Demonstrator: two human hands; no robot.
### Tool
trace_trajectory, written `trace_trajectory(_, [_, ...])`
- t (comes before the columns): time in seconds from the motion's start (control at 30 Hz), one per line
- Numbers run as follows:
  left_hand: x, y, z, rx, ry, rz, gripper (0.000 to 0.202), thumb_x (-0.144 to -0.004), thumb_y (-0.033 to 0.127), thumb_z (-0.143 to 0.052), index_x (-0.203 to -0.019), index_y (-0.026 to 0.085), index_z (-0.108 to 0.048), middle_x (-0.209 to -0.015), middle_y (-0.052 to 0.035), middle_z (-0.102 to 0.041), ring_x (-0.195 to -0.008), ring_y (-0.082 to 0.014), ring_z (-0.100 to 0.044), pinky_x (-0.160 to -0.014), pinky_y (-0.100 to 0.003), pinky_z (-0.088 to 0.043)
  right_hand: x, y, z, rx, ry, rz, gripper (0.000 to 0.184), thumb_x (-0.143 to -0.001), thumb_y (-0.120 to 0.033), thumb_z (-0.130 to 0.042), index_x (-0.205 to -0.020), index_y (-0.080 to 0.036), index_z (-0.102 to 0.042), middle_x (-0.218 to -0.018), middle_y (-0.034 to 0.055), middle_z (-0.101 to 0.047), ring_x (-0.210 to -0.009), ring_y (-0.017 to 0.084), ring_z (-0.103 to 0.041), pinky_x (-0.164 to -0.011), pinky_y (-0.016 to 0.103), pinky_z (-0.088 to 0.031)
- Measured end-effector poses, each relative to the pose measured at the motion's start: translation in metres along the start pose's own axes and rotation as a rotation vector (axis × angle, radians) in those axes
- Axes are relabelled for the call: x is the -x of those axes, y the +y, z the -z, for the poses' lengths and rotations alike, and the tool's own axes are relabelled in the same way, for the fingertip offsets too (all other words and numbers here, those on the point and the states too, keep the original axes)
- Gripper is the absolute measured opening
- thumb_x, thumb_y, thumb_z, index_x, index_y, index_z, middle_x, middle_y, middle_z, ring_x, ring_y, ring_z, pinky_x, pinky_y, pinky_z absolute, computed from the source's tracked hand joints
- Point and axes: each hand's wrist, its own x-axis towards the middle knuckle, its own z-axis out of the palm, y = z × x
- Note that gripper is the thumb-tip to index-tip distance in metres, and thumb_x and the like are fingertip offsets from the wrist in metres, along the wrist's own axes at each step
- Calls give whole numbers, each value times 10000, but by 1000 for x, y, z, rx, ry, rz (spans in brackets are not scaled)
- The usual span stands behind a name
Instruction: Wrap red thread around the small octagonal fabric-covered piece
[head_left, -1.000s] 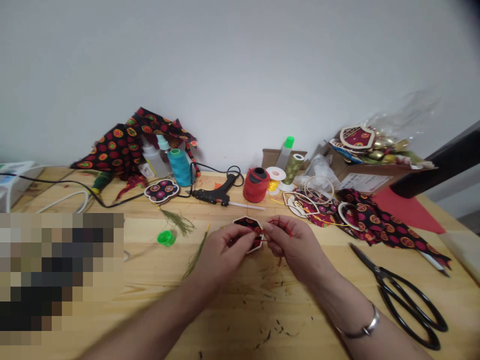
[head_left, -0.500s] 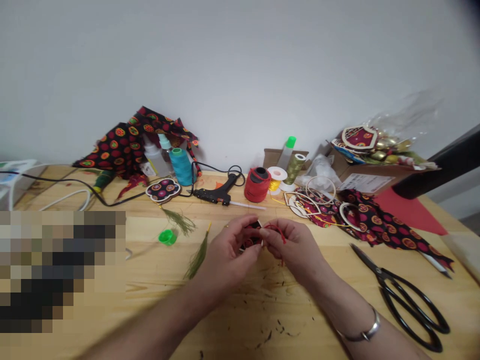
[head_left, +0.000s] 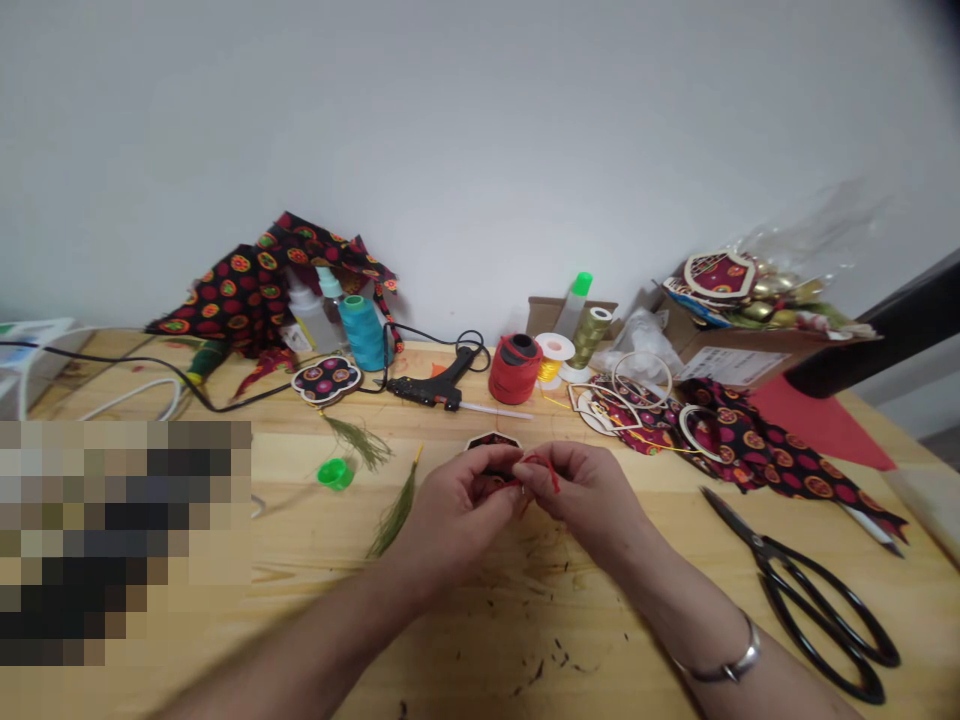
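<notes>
Over the middle of the table my left hand (head_left: pixel 465 500) is closed around a small ornament (head_left: pixel 493 440) with a pale rim and dark patterned fabric. Most of the ornament is hidden behind my fingers. My right hand (head_left: pixel 589 490) pinches a thin red cord (head_left: pixel 553 470) close beside it, and the fingertips of both hands nearly meet. Whether the cord passes through the ornament I cannot tell. To the left lie a green tassel (head_left: pixel 397 510) and a small green cup (head_left: pixel 335 474).
Behind the hands are a black glue gun (head_left: pixel 435 388), a red thread spool (head_left: pixel 515 368) and a teal spool (head_left: pixel 365 335). Large black scissors (head_left: pixel 802 580) lie at right. Patterned fabric (head_left: pixel 787 445) and wooden frames (head_left: pixel 607 408) rest near a cardboard box (head_left: pixel 727 350).
The ornament has turned in my left hand, so its rim now shows above the fingers. My right hand has shifted slightly left, bringing the red cord closer to my left fingertips.
</notes>
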Motion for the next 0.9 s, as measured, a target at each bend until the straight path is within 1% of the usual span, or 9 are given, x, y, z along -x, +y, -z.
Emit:
trace_trajectory(0.07, [0,1,1,-63,21,-14,240,-718,237,-559,-939,152,-602,-892,-55,-658,-796,-170,-584,-724,-276,-447,0,0,0,0,-1,-5,183,-636,-304,-629,-607,-128,-589,-510,-26,-522,-462,74,-398,-458,209,-305])
trace_trajectory(0.17, [0,5,2,-166,59,16,182,-714,250,-555,-840,156,-645,-811,-34,-666,-745,-157,-575,-682,-251,-437,0,0,0,-4,10,2,179,-629,-302,-635,-616,-130,-587,-488,-41,-498,-448,66,-386,-450,202,-304])
trace_trajectory(0.3, [0,11,2,-217,119,56,148,-694,281,-579,-732,167,-663,-685,2,-644,-641,-119,-539,-593,-207,-403,-1,0,1,-5,13,12,180,-628,-298,-636,-624,-126,-582,-514,-24,-538,-447,63,-393,-427,196,-287])
trace_trajectory(0.37, [0,12,3,-174,107,81,148,-697,289,-580,-719,167,-660,-626,18,-612,-558,-88,-496,-522,-182,-371,0,0,1,-11,12,15,176,-633,-292,-634,-627,-124,-583,-526,-16,-552,-456,66,-408,-424,196,-288])
trace_trajectory(0.43, [0,11,4,-104,75,116,158,-701,301,-579,-725,162,-651,-548,37,-552,-451,-57,-411,-427,-165,-304,0,0,2,-16,18,19,171,-634,-286,-636,-625,-124,-584,-516,-21,-541,-449,63,-402,-415,193,-278])
trace_trajectory(0.5, [0,9,5,-9,35,146,174,-700,318,-583,-730,156,-636,-513,50,-505,-391,-41,-331,-372,-161,-238,0,0,2,-28,20,20,167,-633,-282,-641,-627,-125,-583,-495,-34,-520,-425,53,-374,-397,189,-256])
trace_trajectory(0.6, [0,5,6,158,-23,173,184,-690,328,-599,-724,148,-610,-557,40,-521,-375,-29,-300,-349,-155,-206,1,-2,2,-102,-12,4,167,-632,-279,-648,-632,-130,-572,-472,-51,-503,-387,38,-332,-379,186,-224])
trace_trajectory(0.7, [-1,2,7,269,-48,189,164,-691,311,-605,-709,149,-595,-578,38,-527,-365,-17,-293,-336,-150,-176,2,-4,2,-190,-48,-27,170,-626,-268,-657,-617,-133,-554,-462,-61,-496,-371,26,-314,-378,181,-215])
trace_trajectory(0.9, [-1,3,7,300,-25,228,155,-667,298,-626,-695,148,-603,-525,55,-492,-338,-5,-281,-323,-150,-148,2,-4,2,-247,-76,-54,177,-626,-263,-659,-607,-130,-543,-454,-65,-465,-376,24,-307,-377,181,-193])
